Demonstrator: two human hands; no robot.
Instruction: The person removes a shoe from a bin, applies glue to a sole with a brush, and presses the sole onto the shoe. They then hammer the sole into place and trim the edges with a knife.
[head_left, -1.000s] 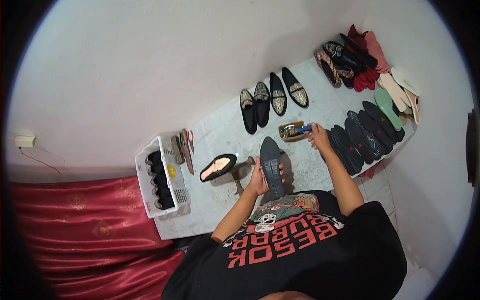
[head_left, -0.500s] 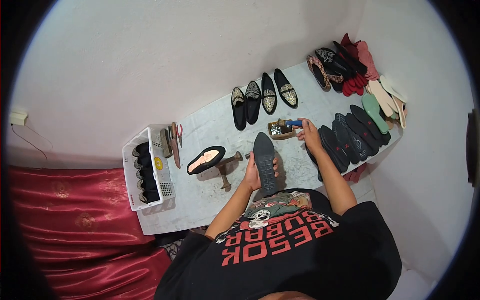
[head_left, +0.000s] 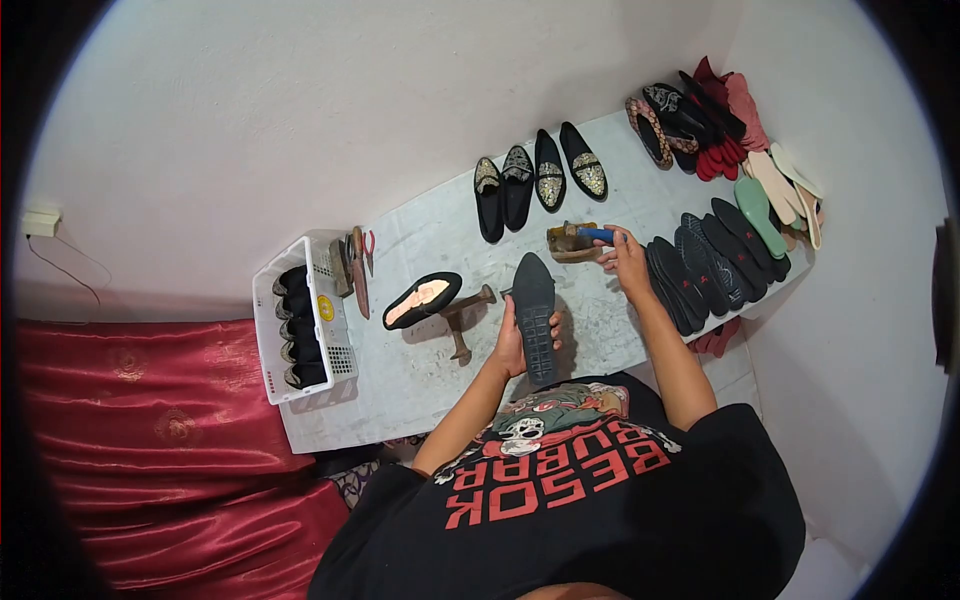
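My left hand (head_left: 511,343) is wrapped round a black shoe sole (head_left: 535,315), its ridged tread face up and its pointed end away from me. In my right hand (head_left: 626,262) is the blue handle of a brush (head_left: 602,235); its head is in the glue container (head_left: 573,243). To the left, a black shoe (head_left: 422,301) with a pale insole rests upside down or tilted on a metal shoe stand (head_left: 458,335); which of the two I cannot tell.
Four decorated black shoes (head_left: 548,172) stand along the table's (head_left: 330,425) far edge. Black soles (head_left: 700,270), a green insole (head_left: 759,216) and more shoes (head_left: 650,133) lie at right. At left are a white basket (head_left: 333,345) of shoes, pliers (head_left: 369,250) and other tools.
The camera view has shifted slightly, moving the table things up and right in the picture. Both hands keep their holds, and the brush is still at the glue container.
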